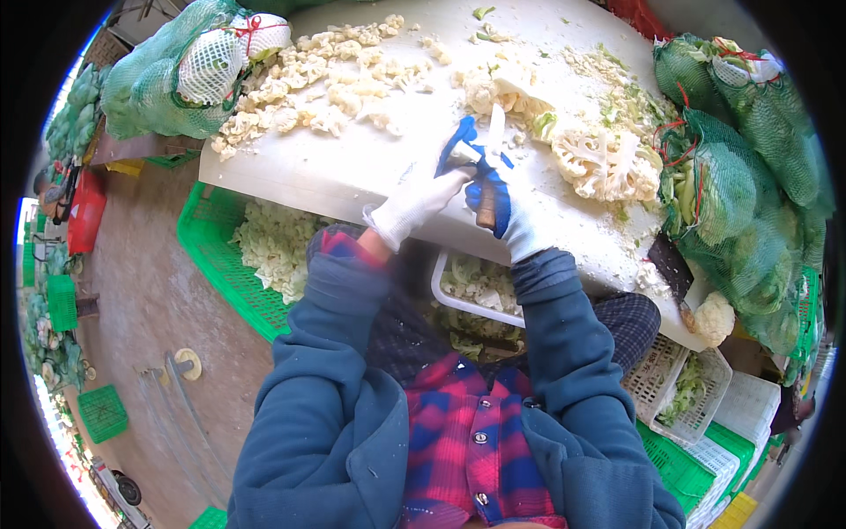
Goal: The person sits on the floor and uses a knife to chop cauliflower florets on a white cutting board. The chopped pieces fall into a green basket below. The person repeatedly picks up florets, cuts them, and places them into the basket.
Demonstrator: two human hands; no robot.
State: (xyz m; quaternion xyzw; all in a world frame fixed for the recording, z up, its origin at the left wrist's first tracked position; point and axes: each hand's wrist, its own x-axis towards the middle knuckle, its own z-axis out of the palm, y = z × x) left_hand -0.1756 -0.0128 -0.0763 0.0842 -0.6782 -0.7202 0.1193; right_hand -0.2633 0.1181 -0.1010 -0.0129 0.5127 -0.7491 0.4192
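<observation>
My right hand, in a white glove with blue-coated fingers, is wrapped around the wooden handle of a knife. The blade points away from me over the white tabletop. Close beside it, my left hand, gloved the same way, pinches a small pale piece of cauliflower. Past the blade sits a large cut chunk of cauliflower. A cauliflower half lies to the right with its branching cut stem showing. Many loose cauliflower florets spread across the far left of the table.
Green mesh sacks of cauliflower crowd the right edge; another mesh sack stands far left. Below the table are a green crate of florets and a white tub of trimmings. A dark cleaver blade lies at right.
</observation>
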